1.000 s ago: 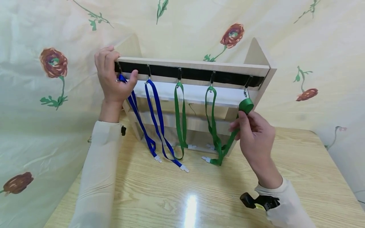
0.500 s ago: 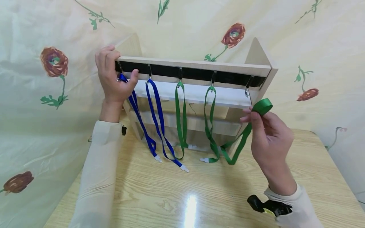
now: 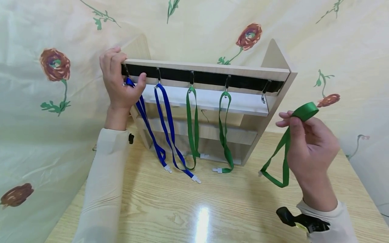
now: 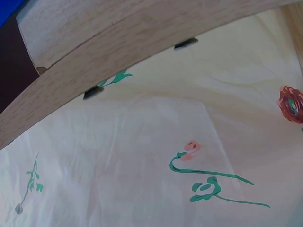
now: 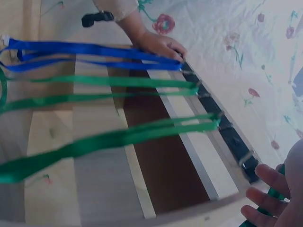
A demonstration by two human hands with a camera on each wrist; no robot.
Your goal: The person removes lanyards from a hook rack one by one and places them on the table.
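R hand (image 3: pixel 313 148): thumb & fingertips pinching a green strap (image 3: pixel 305 110) just under its bent-over top; other fingers loosely bent & a bit apart. Strap's up in the air R of the wooden rack (image 3: pixel 212 134), lower part hanging as a loop above the table (image 3: pixel 170 216), pale clip (image 3: pixel 260 173) at its end; can't tell if that end touches the tabletop. L hand (image 3: pixel 121 87): part-closed round L end of rack's top board, fingers bent over the edge, tips hidden, thumb sticking up in front.

Rack: open front, bays stacked btwn two side panels, white shelf (image 3: pixel 240 101) just below the top board, wood boards lower down. Black strip (image 3: pixel 209 79) along top board, w/ five hooks in a row. L to R: hooks 1 & 2 carry one blue strap each (first (image 3: pixel 152 135), second (image 3: pixel 169 113)); 3 & 4 one green each (third (image 3: pixel 196 125), fourth (image 3: pixel 226 152)). End hook (image 3: pixel 263 97), far R, is nr R hand but apart from held strap.

Hung straps drop in front of the bays, white clips at their ends; second blue's clip (image 3: pixel 196 179) is out past rack's foot. Third strap's clip (image 3: pixel 204 156) is by the bottom bay; can't tell if inside or in front. Flowered cloth (image 3: pixel 194 20) behind.
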